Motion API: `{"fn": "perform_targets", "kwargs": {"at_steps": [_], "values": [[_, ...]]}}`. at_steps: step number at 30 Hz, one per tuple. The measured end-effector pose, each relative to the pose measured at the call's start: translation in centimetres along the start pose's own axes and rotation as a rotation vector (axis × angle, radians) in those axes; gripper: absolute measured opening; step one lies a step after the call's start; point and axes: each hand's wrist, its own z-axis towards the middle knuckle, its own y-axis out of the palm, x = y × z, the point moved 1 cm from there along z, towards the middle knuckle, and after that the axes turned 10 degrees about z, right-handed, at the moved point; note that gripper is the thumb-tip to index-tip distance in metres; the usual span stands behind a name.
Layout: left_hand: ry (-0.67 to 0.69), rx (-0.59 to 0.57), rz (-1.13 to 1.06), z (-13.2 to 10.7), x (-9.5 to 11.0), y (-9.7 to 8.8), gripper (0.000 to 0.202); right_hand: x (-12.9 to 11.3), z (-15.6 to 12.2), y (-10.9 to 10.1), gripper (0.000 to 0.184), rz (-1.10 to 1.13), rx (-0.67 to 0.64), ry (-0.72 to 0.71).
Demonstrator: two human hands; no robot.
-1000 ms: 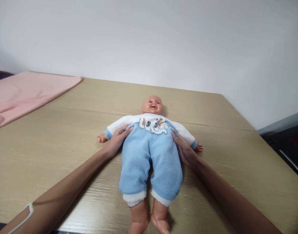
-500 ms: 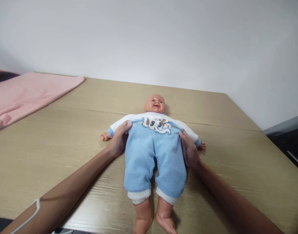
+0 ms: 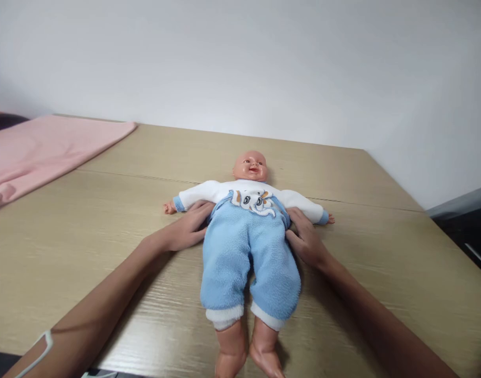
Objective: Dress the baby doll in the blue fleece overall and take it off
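A baby doll (image 3: 251, 165) lies on its back, head away from me, its arms spread and bare feet toward me. It wears a white long-sleeved top with blue cuffs and fleecy light-blue pants (image 3: 228, 257) with white hems. An elephant face (image 3: 254, 202) decorates the front at the waist. My left hand (image 3: 191, 227) is at the left side of the pants' waist, thumb and fingers closed on the cloth. At the right side, my right hand (image 3: 306, 239) holds the waist in the same way. The fingertips of both hands are partly hidden by the cloth.
The doll rests on a light wooden table (image 3: 154, 294) with a seam across it. A pink cloth (image 3: 63, 147) covers the far left part. Behind stands a pale wall (image 3: 240, 68). A dark object (image 3: 469, 226) is beyond the table's right edge.
Both hands have shifted from the top edge of the pants down to the sides of the waist. The waist edge lies lower at both sides, and the doll's arms have risen slightly.
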Motion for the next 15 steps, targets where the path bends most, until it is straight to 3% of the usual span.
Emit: {"fn": "perform_targets", "kwargs": {"at_steps": [2, 5, 11, 15], "values": [[-0.023, -0.075, -0.088, -0.3, -0.3, 0.0, 0.048, -0.4, -0.1, 0.2, 0.012, -0.009, -0.014, 0.013], [-0.131, -0.043, -0.235, -0.3, -0.4, 0.2, 0.053, -0.6, -0.4, 0.7, 0.012, 0.087, 0.047, 0.105], [-0.332, 0.218, -0.695, 0.4, 0.4, 1.9, 0.030, 0.2, -0.3, 2.0, 0.018, 0.608, 0.305, 0.272], [-0.528, 0.365, -0.965, 0.7, 1.1, 3.5, 0.028, -0.4, 0.0, 2.9, 0.026, 0.858, 0.335, 0.348]]}}
